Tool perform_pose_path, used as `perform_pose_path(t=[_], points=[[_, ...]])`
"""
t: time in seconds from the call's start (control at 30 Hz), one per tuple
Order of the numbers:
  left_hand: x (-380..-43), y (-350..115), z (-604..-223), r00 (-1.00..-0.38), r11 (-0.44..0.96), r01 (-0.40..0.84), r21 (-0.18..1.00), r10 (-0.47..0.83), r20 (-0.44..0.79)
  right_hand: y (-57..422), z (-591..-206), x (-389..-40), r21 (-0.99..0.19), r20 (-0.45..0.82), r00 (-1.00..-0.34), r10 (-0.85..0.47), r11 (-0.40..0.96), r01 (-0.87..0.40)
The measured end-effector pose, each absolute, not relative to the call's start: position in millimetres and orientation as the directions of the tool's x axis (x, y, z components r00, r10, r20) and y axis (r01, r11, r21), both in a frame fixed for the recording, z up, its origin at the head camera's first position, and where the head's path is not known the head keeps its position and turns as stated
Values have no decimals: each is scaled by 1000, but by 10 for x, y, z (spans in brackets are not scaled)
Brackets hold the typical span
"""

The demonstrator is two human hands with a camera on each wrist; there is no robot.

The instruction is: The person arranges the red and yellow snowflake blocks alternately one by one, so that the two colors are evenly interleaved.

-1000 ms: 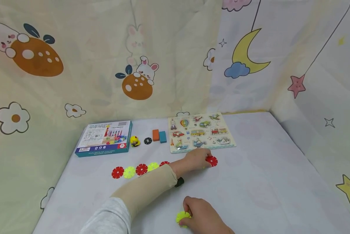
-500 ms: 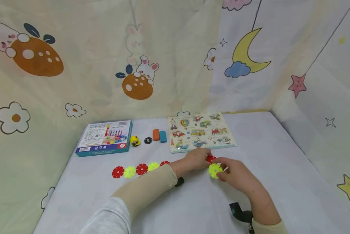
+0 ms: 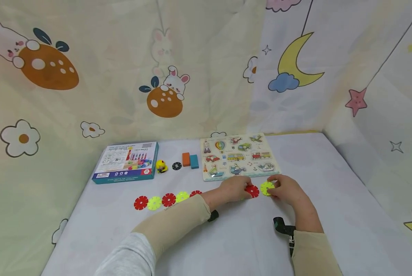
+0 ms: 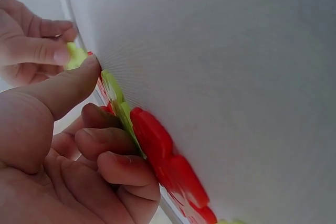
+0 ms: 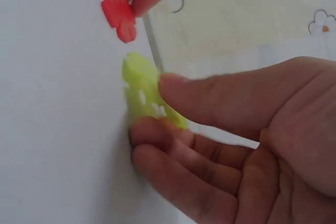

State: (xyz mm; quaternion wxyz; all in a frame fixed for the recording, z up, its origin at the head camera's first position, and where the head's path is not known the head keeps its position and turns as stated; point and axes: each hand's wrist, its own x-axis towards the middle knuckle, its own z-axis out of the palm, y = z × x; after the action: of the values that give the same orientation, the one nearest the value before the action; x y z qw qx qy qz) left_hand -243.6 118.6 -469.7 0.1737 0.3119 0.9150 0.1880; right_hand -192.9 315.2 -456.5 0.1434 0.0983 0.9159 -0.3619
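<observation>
Flower-shaped plastic discs, red and yellow-green by turns, lie in a row on the white table, from a red disc (image 3: 141, 202) at the left end. My left hand (image 3: 232, 189) holds the red disc (image 3: 252, 191) at the right end by its edge, fingertips close to the table. Just right of it, my right hand (image 3: 290, 189) pinches a yellow-green disc (image 3: 266, 188) between thumb and fingers. In the right wrist view, a small gap separates this yellow-green disc (image 5: 140, 90) from the red disc (image 5: 116, 9). My left forearm and hand hide part of the row.
Behind the row are a boxed bead set (image 3: 125, 163), a yellow duck figure (image 3: 161, 166), a black round token (image 3: 176, 166), an orange block (image 3: 186, 159), a blue block (image 3: 194, 161) and a picture puzzle board (image 3: 240, 156). Patterned cloth walls (image 3: 213, 69) surround the table.
My right hand has carried the yellow-green disc from the near edge up to the right of the red disc. My left hand has stayed at the red disc. The view has shifted slightly.
</observation>
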Motion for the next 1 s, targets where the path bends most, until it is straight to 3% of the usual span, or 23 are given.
perform_pose_path(t=[0.27,0.67,1.0], points=[[-2430,1131,-4702,-757,744,496,447,623,-197,3147,-4600,-1968,-566,-335,-942,25,794,223],[-2425,1171,-4682,-762,767,525,368,616,-197,3167,-4652,-2073,-555,-369,-929,-3,803,218],[-2398,1153,-4747,-792,788,491,371,581,-187,3122,-4667,-2042,-574,-379,-925,-19,789,218]])
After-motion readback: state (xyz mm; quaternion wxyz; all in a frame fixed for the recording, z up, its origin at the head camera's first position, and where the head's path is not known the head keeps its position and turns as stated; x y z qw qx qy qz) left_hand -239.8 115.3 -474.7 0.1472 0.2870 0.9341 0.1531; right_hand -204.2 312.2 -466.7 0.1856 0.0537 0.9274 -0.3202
